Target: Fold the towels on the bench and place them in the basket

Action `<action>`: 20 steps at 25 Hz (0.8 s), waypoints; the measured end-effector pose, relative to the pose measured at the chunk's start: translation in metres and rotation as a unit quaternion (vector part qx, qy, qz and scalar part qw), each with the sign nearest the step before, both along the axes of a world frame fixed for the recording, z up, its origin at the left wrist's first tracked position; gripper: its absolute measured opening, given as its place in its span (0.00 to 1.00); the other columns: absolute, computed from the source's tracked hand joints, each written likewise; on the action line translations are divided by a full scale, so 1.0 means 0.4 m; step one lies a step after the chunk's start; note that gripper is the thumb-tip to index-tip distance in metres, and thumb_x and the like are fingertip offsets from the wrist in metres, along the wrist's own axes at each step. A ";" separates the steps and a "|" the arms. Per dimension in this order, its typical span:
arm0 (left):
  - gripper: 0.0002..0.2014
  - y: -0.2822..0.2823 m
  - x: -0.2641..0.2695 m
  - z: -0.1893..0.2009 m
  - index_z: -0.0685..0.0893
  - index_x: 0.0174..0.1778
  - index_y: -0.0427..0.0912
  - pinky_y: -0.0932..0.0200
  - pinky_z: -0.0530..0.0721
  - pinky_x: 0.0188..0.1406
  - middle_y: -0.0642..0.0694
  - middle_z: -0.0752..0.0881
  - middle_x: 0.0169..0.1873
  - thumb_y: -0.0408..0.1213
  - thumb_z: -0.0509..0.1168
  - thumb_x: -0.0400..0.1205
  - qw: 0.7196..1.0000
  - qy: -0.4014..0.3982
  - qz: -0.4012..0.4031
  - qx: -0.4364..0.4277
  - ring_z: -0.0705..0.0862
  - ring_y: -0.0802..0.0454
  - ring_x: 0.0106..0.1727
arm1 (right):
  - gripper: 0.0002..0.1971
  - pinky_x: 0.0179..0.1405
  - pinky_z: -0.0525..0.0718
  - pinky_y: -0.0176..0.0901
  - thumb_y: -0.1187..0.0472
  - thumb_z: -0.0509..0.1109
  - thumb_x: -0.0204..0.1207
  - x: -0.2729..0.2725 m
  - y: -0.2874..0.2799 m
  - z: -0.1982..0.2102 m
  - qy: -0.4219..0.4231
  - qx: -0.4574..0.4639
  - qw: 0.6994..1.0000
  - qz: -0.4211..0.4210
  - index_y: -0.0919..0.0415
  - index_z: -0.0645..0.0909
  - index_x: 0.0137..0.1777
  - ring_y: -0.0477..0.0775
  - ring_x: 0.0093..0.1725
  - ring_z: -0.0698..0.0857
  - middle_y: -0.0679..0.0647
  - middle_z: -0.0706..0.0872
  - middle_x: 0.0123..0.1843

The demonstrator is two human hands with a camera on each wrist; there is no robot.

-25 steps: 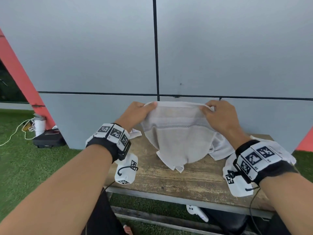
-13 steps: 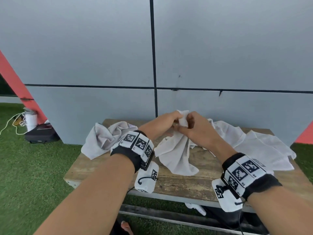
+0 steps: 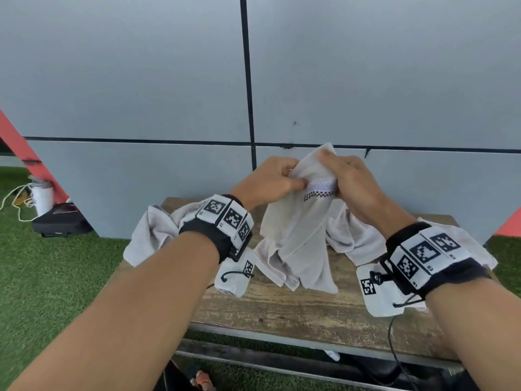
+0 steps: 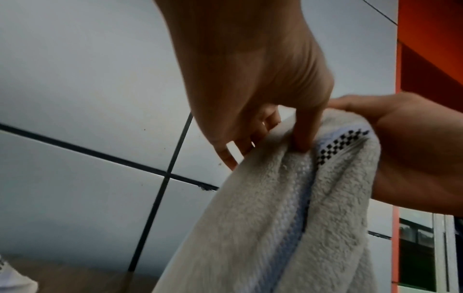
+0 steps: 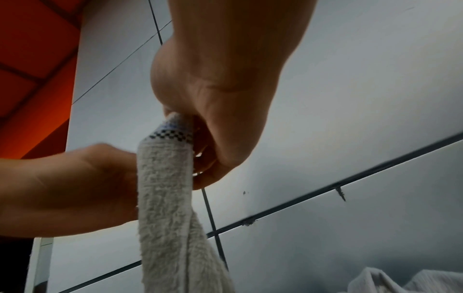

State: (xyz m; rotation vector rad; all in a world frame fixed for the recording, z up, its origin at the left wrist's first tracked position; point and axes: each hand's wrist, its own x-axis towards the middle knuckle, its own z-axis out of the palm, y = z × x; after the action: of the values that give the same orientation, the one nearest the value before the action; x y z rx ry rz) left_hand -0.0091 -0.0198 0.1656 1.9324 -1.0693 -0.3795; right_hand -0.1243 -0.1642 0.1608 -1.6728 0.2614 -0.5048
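left hand [image 3: 270,180]: fingers curled, pinching towel [image 3: 298,238] top | right hand [image 3: 349,182]: clenched on same top edge | towel: frame centre, hanging onto bench [image 3: 282,309]

Towel [image 3: 298,238] fluffy terry cloth; bench [image 3: 296,311] rough weathered wood

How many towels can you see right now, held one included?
3: held towel in both hands' grip above the bench; one crumpled at its left end; one right. More may be hidden.
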 end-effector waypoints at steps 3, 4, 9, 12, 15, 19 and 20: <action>0.22 0.016 0.043 0.005 0.82 0.41 0.26 0.50 0.79 0.35 0.34 0.82 0.31 0.47 0.75 0.78 0.997 -0.043 0.017 0.069 0.78 0.51 0.33 | 0.34 0.50 0.90 0.69 0.38 0.65 0.80 -0.002 -0.020 0.009 -0.026 -0.031 0.998 -0.056 0.77 0.81 0.46 0.73 0.48 0.89 0.75 0.87 0.46; 0.23 0.027 0.058 0.006 0.80 0.36 0.28 0.56 0.73 0.32 0.39 0.76 0.28 0.48 0.75 0.78 0.993 -0.057 0.019 0.098 0.75 0.52 0.30 | 0.36 0.48 0.89 0.73 0.34 0.65 0.79 -0.007 -0.025 0.013 -0.038 -0.042 0.996 -0.068 0.76 0.80 0.48 0.72 0.47 0.88 0.74 0.86 0.46; 0.23 0.116 0.115 0.013 0.80 0.35 0.36 0.68 0.63 0.22 0.47 0.73 0.25 0.55 0.71 0.80 0.984 -0.106 0.093 0.108 0.69 0.54 0.25 | 0.19 0.39 0.82 0.64 0.43 0.62 0.84 -0.003 -0.076 0.025 -0.144 -0.086 0.968 -0.189 0.57 0.76 0.39 0.50 0.40 0.76 0.51 0.76 0.37; 0.22 0.165 0.118 0.021 0.85 0.40 0.38 0.65 0.71 0.31 0.45 0.81 0.32 0.58 0.72 0.78 0.994 -0.039 0.091 0.042 0.77 0.54 0.31 | 0.13 0.39 0.72 0.46 0.53 0.60 0.86 0.000 -0.084 0.003 -0.156 -0.122 0.962 -0.190 0.53 0.74 0.39 0.45 0.37 0.71 0.44 0.73 0.35; 0.13 0.179 0.112 -0.028 0.88 0.49 0.34 0.58 0.75 0.35 0.45 0.83 0.38 0.42 0.67 0.83 0.990 0.037 0.067 0.122 0.80 0.47 0.43 | 0.17 0.39 0.68 0.48 0.49 0.62 0.83 0.007 -0.088 -0.109 0.005 -0.133 0.981 -0.144 0.58 0.71 0.36 0.51 0.36 0.69 0.51 0.70 0.33; 0.11 0.187 0.114 -0.171 0.91 0.52 0.42 0.59 0.79 0.40 0.51 0.85 0.39 0.44 0.68 0.82 0.935 0.003 0.024 0.353 0.82 0.49 0.47 | 0.20 0.35 0.74 0.47 0.51 0.69 0.82 -0.012 -0.069 -0.285 0.276 -0.190 0.940 0.071 0.57 0.66 0.32 0.52 0.31 0.70 0.54 0.66 0.30; 0.09 0.191 0.109 -0.203 0.91 0.46 0.49 0.58 0.79 0.41 0.55 0.85 0.36 0.48 0.68 0.81 0.926 -0.006 0.000 0.378 0.83 0.50 0.45 | 0.20 0.35 0.74 0.45 0.52 0.70 0.82 -0.015 -0.056 -0.317 0.311 -0.207 0.922 0.103 0.58 0.67 0.32 0.51 0.30 0.71 0.54 0.67 0.29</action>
State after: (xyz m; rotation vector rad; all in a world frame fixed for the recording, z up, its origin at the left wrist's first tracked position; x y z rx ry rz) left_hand 0.0344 0.0565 0.0843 2.6017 -1.0097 -0.8805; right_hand -0.1305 -0.1868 0.0338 -2.2205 0.4549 0.1638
